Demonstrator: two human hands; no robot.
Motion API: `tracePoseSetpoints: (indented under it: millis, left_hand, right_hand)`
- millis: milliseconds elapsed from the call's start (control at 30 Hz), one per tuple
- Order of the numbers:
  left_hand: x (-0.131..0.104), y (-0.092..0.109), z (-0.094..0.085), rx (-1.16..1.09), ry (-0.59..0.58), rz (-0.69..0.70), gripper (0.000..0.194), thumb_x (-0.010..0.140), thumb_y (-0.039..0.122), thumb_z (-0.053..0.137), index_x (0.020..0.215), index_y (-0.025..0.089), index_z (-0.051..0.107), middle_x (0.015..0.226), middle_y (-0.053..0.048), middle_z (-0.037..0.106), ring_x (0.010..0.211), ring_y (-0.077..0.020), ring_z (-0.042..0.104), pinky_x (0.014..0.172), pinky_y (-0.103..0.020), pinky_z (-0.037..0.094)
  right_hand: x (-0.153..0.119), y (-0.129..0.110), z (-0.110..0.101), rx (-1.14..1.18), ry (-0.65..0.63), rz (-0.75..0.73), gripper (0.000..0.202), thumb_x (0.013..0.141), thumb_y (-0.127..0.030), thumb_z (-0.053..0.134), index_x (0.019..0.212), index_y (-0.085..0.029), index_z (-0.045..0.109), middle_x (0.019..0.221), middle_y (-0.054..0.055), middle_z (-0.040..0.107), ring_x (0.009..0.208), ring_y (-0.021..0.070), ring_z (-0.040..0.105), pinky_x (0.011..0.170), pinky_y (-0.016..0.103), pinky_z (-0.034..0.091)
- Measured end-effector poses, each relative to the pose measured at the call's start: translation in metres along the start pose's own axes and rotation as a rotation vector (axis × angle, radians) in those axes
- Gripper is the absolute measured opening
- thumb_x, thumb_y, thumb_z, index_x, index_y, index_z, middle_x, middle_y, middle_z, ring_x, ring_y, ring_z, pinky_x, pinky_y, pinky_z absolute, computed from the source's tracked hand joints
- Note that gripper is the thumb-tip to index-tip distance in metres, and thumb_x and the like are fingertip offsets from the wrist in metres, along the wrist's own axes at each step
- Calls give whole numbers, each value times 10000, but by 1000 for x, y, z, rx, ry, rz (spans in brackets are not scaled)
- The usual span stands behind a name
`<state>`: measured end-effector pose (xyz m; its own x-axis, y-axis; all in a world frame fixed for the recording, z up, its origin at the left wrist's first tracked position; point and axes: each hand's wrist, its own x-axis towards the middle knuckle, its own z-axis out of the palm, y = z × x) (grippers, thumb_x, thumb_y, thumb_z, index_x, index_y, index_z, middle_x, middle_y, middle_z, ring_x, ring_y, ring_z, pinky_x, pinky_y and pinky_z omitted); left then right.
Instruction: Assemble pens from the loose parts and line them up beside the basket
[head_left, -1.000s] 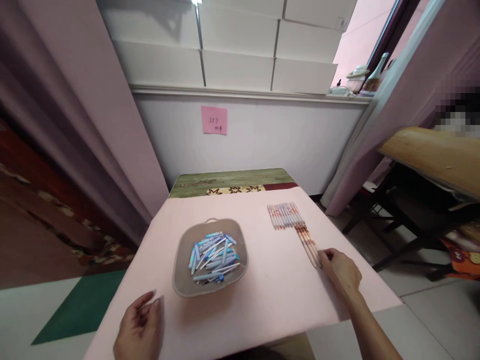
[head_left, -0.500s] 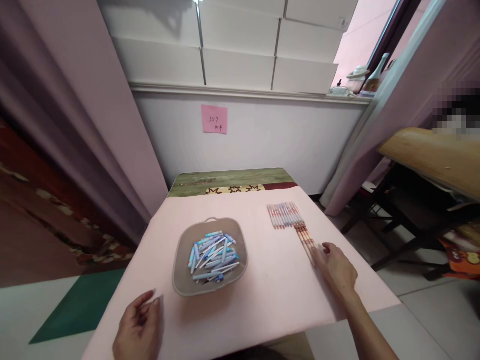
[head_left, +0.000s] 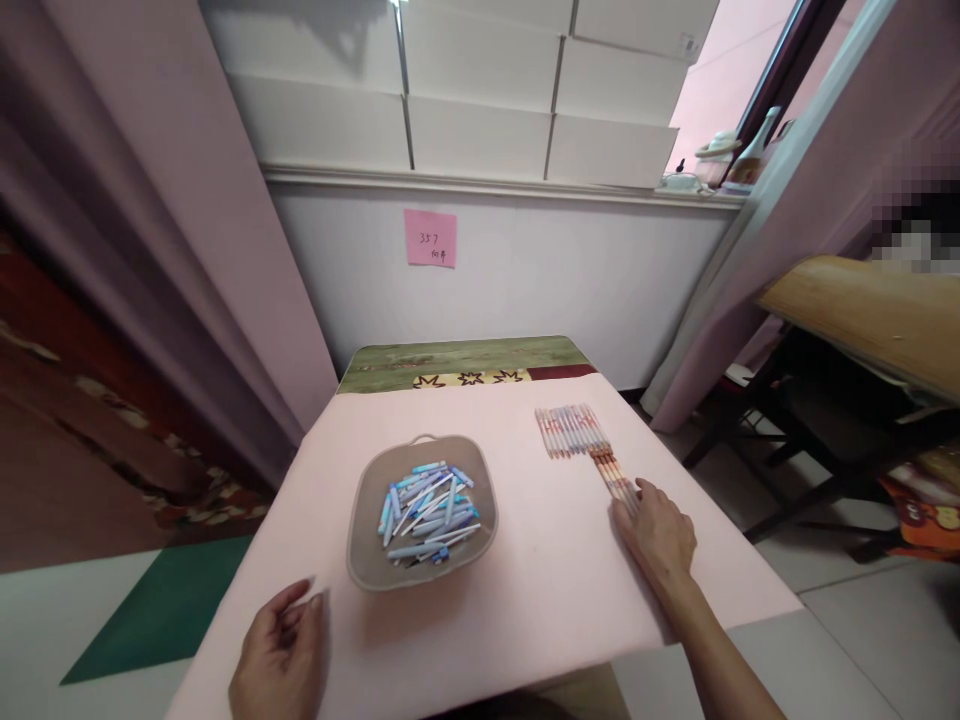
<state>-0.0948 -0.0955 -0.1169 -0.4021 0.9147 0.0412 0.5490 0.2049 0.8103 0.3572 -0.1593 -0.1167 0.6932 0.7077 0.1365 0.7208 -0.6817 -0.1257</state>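
Since the earlier frames, the right hand [head_left: 660, 530] has shifted leftward from the right edge of the lower row of pens [head_left: 611, 472] and now straddles its near ends, thumb on the left side and index finger on the right. Its grip is narrow, set around those ends; whether it presses on the pens cannot be told, as the hand hides part of them. These orange-and-brown pens lie side by side on the pale pink surface [head_left: 540, 600], slanting away from the hand, their far ends meeting the right-hand end of the upper row of pens [head_left: 572, 432]. That upper row, in whitish, bluish and reddish tones, lies close-packed, well apart from both hands. On the left, the left hand [head_left: 276, 655] rests near the front edge, fingers loosely curled, with a small gap between thumb and index finger and nothing seen in its grip. Between the hands, nearer the left one, stands a grey-brown basket [head_left: 365, 505] containing a jumble of blue, light blue and white pens [head_left: 429, 515]. Past the pink covering, a green strip [head_left: 465, 355] shows at the far end, and a pink note [head_left: 430, 238] marked 357 hangs on the wall [head_left: 540, 270] beyond.
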Motion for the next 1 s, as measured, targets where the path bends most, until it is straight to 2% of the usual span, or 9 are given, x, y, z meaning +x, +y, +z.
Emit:
tracePoseSetpoints:
  millis: [167,333,500,733,867,1000]
  left_hand:
    - [0,-5,2,-35,1,20,511,714,549,584,1090,203,605,815,-32,671,755,-226,635,700,-323,486]
    - [-5,0,0,-78,10,32,496,728,528,580,1085,183,597,810,-41,662,742,-221,629,695,-323,489]
    - [-6,1,0,-111,5,57,483,736,525,580,1067,173,592,799,-43,655,726,-216,625,685,-324,495]
    - [-4,-11,4,-180,6,41,469,734,510,602,1072,184,597,777,-32,651,691,-203,609,664,-318,495]
    - [-3,-6,2,-282,-10,-31,469,723,513,629,1061,190,598,814,-35,657,731,-198,612,686,-307,491]
    - [1,11,1,-371,-20,-92,458,726,513,639,1052,195,598,966,-59,667,800,-195,630,747,-313,493]
  right_hand:
    - [-1,2,0,8,-18,5,504,841,-429,439,1261,-159,508,1090,131,652,993,298,599,826,409,405]
    - [-4,4,-2,22,-34,-1,557,844,-505,411,1268,-156,501,1126,137,642,997,314,598,812,430,429]
    - [-8,-2,-12,30,12,-31,576,860,-535,372,1269,-157,518,1165,160,621,1006,330,590,815,454,439]
    - [-10,-17,-19,213,68,-100,499,833,-579,424,1148,-243,616,1215,79,622,926,301,626,769,418,469]
    - [-11,-28,-20,337,26,-115,480,807,-623,459,1061,-270,661,1138,58,664,837,282,646,642,375,472]
    - [-15,-46,-18,559,-109,-166,454,771,-626,531,959,-253,710,931,53,727,793,258,661,646,333,485]
